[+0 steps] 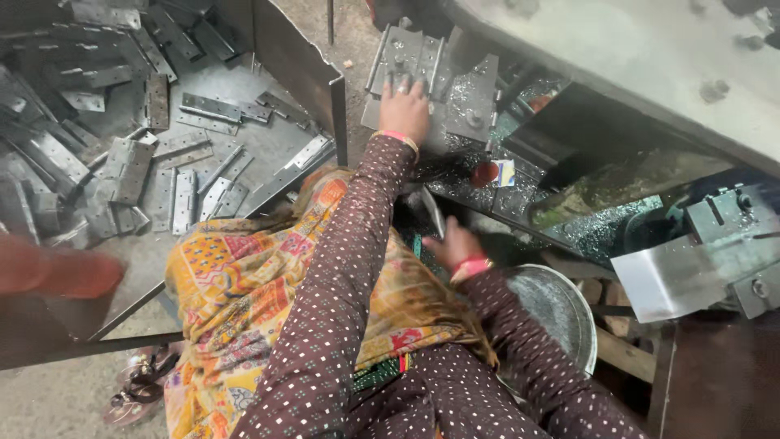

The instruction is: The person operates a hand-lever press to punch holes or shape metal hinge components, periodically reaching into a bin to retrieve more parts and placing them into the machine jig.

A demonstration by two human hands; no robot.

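Careful: your left hand (pixel 404 106) lies flat, fingers spread, on the hinge plate (pixel 406 61) in the press; your right hand (pixel 455 244) pinches a metal strip (pixel 433 213). A slip could crush fingers.

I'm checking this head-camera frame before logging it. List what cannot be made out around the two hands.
- Left hand: fingertips lie on the grey hinge plates; a grip cannot be told, head view.
- Right hand: blurred and in shadow, head view; whether the thin metal strip is in its grasp is unclear.
- Round metal pan: partly covered by the dotted sleeve.
- Red blur at the left edge: too smeared to identify.
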